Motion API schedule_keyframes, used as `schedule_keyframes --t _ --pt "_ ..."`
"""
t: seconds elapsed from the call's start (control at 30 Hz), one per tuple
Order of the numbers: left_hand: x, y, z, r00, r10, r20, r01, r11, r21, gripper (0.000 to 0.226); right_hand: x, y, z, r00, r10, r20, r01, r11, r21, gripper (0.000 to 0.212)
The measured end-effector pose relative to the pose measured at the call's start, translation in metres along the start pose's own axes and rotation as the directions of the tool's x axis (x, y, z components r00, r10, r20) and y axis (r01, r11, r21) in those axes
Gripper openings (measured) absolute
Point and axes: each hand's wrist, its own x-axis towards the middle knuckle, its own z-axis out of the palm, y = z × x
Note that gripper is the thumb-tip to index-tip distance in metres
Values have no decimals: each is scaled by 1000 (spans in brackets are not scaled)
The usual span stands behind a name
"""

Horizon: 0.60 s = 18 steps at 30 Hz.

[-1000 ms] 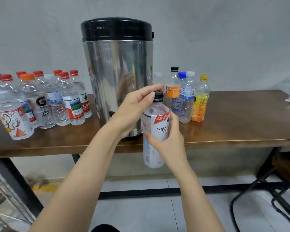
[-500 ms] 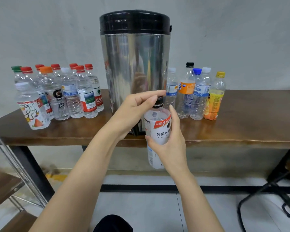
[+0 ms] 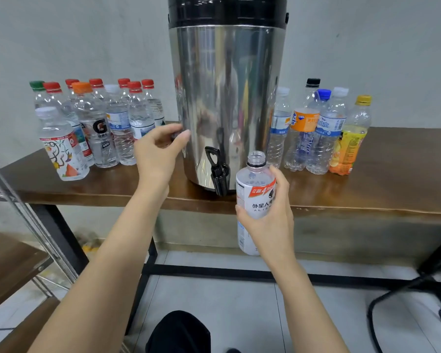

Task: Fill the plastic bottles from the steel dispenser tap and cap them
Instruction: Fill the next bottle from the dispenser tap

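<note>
My right hand [image 3: 270, 217] grips a white-labelled plastic bottle [image 3: 253, 192] upright, just right of and below the black tap [image 3: 218, 174] of the steel dispenser [image 3: 227, 98]. The bottle's neck is uncapped. My left hand [image 3: 158, 151] has lifted off to the left of the dispenser, and its fingertips pinch a small dark thing, apparently the bottle's black cap [image 3: 175, 136]. The tap's lever stands upright and no water is running.
Several capped bottles [image 3: 92, 128] stand on the wooden table [image 3: 392, 184] left of the dispenser, several more bottles [image 3: 321, 133] on its right. A metal rack [image 3: 23, 225] is at lower left and a chair frame [image 3: 418, 289] at lower right.
The black cap has come off the bottle and my left hand has carried it away to the left. The bottle has shifted right of the tap. The camera has moved closer.
</note>
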Motion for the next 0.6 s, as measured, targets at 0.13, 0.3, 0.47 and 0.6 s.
schedule_keyframes --t 0.13,0.3,0.47,0.6 --pt "14 -72 -22 992 -99 -76 119 929 351 26 -6 12 7 997 75 8 -75 997 -3 90" --pt "17 -116 -30 995 -85 -50 96 728 679 26 -13 26 17 986 161 40 -159 986 -43 90" --pt "24 -131 -28 997 -69 -32 67 603 795 31 -17 38 21 974 220 53 -216 974 -74 88" --pt "24 -132 -27 994 -106 -28 85 579 811 34 -21 46 26 971 232 59 -228 971 -68 88"
